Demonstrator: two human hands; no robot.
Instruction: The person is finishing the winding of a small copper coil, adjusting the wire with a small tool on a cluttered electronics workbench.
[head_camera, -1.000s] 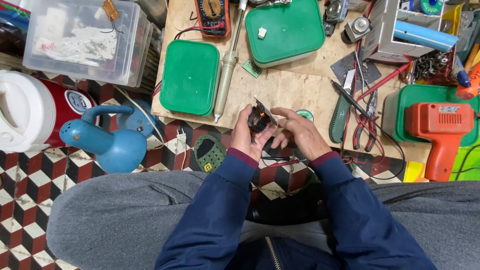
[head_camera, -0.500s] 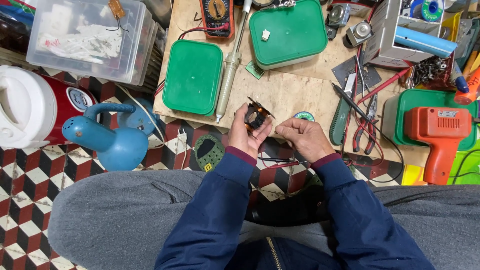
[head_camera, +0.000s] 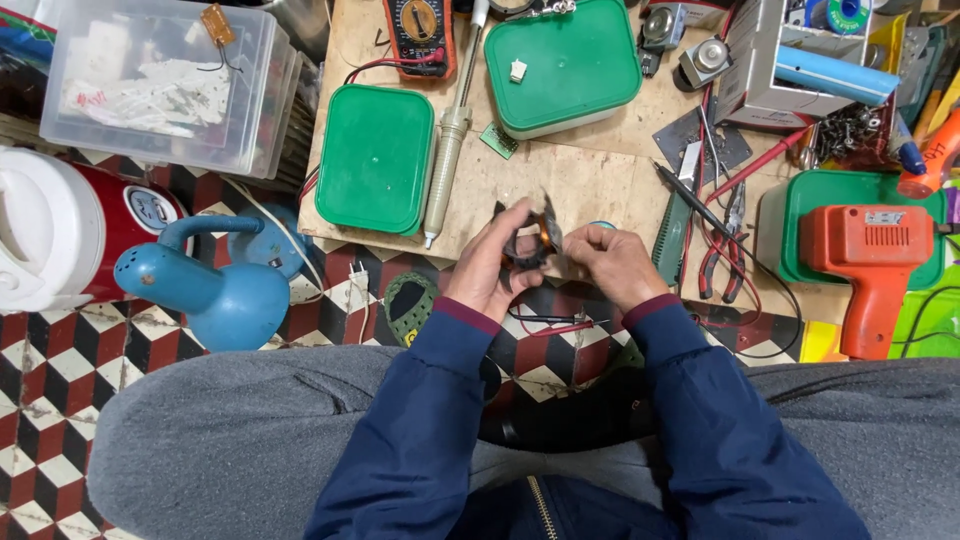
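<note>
Two smooth green plastic lids (head_camera: 375, 158) lie on the raw wooden board (head_camera: 560, 185); below them, the left hand (head_camera: 487, 265) and right hand (head_camera: 618, 264) pinch one small dark, copper-wound part (head_camera: 530, 240) with curled fingers, over the board's near edge.

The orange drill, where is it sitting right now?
In the head view the orange drill lies at the far right of the wooden board, resting on a green tray, right of the red-handled pliers.
</note>
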